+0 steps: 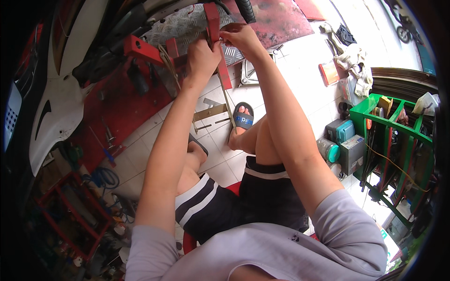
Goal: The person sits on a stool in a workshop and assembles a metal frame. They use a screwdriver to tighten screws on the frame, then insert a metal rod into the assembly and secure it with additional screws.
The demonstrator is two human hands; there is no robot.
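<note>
My left hand [203, 57] is closed, its thumb side against a red upright metal bar [212, 19]. My right hand [240, 40] reaches in from the other side, fingertips pinched together close to the same bar. What either hand grips is hidden behind the fingers. Left of them juts a red bracket [144, 51] with a hole in its end. A tan strap-like length [169, 65] hangs down beside my left wrist. Below the hands, a thin strip [226, 96] runs toward a flat brass-coloured piece [211, 113] over the tiles.
A white motorcycle body panel [51, 114] fills the left. Tread plate [180, 25] and a red platform [129, 105] lie beneath. A silver metal stand [253, 70] is past my right hand. At right stand a green rack [368, 104], jars and boxes; rags [358, 65] lie farther off.
</note>
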